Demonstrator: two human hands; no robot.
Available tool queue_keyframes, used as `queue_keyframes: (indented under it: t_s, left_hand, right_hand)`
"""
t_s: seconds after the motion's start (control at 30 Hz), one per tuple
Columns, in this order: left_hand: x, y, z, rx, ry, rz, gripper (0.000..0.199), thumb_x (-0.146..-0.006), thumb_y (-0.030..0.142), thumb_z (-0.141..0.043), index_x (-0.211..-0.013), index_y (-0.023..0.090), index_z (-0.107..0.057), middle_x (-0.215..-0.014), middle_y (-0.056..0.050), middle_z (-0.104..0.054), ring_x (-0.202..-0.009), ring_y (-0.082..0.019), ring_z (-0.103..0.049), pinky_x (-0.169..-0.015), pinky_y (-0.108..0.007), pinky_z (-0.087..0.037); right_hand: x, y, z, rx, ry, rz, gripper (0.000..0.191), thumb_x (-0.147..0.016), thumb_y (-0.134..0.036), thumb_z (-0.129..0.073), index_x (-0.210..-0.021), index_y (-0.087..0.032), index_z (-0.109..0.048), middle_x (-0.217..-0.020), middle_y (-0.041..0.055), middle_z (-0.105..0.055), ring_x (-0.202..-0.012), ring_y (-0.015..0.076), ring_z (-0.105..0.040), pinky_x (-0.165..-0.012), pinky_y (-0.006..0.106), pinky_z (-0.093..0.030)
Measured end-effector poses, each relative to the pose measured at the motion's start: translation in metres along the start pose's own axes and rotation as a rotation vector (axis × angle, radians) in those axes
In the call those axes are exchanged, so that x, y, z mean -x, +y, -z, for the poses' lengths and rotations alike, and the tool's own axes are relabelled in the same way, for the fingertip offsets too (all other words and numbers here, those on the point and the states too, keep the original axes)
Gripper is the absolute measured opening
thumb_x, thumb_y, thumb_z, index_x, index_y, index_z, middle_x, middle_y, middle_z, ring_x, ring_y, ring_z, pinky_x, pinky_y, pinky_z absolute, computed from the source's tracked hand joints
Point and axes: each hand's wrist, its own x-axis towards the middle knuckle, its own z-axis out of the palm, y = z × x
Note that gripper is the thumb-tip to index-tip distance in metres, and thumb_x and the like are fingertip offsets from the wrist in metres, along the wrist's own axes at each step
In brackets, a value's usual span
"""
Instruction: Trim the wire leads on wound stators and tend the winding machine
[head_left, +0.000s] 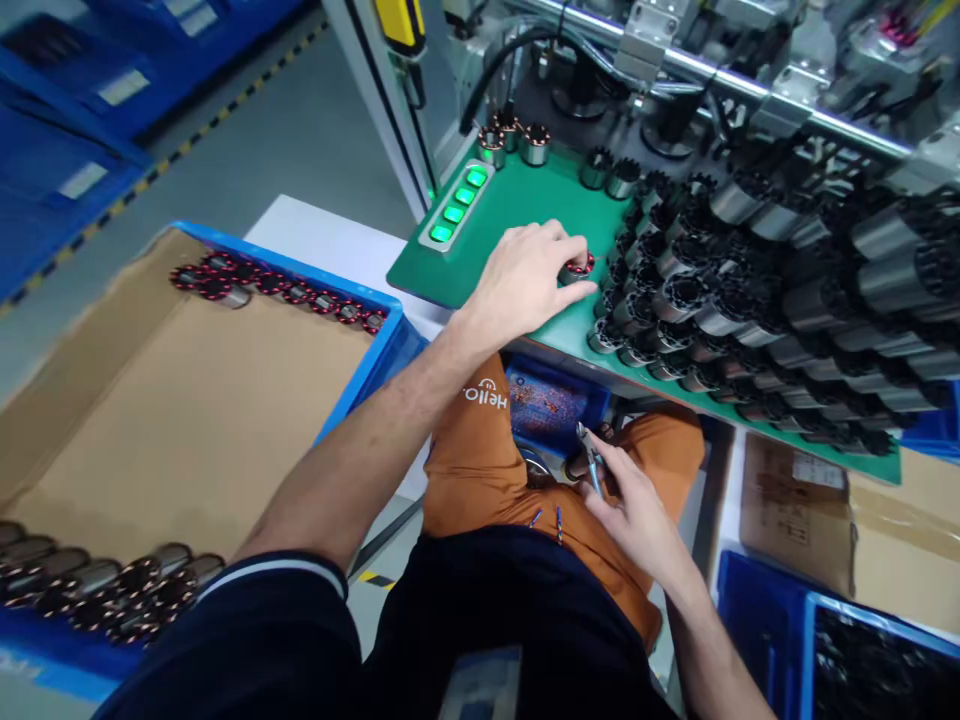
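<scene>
My left hand [529, 275] is over the green mat [517, 210], its thumb and fingers closed around a small wound stator [576, 270] with reddish wire. Low over my lap, my right hand [626, 500] grips a pair of small pliers [591, 460] with light blue handles, the jaws pointing up and away from me. Just right of my left hand stand rows of dark-topped metal stator cores [682, 295]. Three copper-wound stators [535, 145] sit at the mat's back left, near a strip of green lit buttons [453, 214].
At left, a blue bin [281, 262] lined with cardboard holds wound stators along two sides. Machinery [652, 50] spans the back. Under the bench is a blue tray [551, 405] with scraps. Cardboard boxes [795, 510] and a blue crate [810, 640] stand at right.
</scene>
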Motion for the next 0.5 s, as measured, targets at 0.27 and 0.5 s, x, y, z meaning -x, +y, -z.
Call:
queue_keyframes:
  t_s: [0.27, 0.5]
  left_hand:
    - [0.076, 0.060, 0.031, 0.312, 0.256, -0.032, 0.010, -0.093, 0.025, -0.079, -0.088, 0.025, -0.069, -0.103, -0.005, -0.072, -0.090, -0.021, -0.069, -0.070, -0.038, -0.059]
    - [0.147, 0.107, 0.021, 0.320, 0.252, -0.136, 0.023, -0.090, 0.033, -0.095, -0.091, 0.026, -0.073, -0.108, -0.006, -0.075, -0.093, -0.023, -0.070, -0.070, -0.039, -0.060]
  right_hand:
    - [0.015, 0.003, 0.012, -0.113, 0.132, 0.082, 0.039, -0.105, -0.030, -0.066, -0.143, -0.024, -0.072, -0.107, 0.0040, -0.065, -0.090, 0.0174, -0.062, -0.082, 0.034, -0.055]
    - [0.027, -0.029, 0.018, -0.332, 0.168, 0.287, 0.066, -0.103, -0.014, -0.061, -0.165, -0.036, -0.061, -0.112, 0.0032, -0.064, -0.100, 0.0199, -0.060, -0.093, 0.038, -0.055]
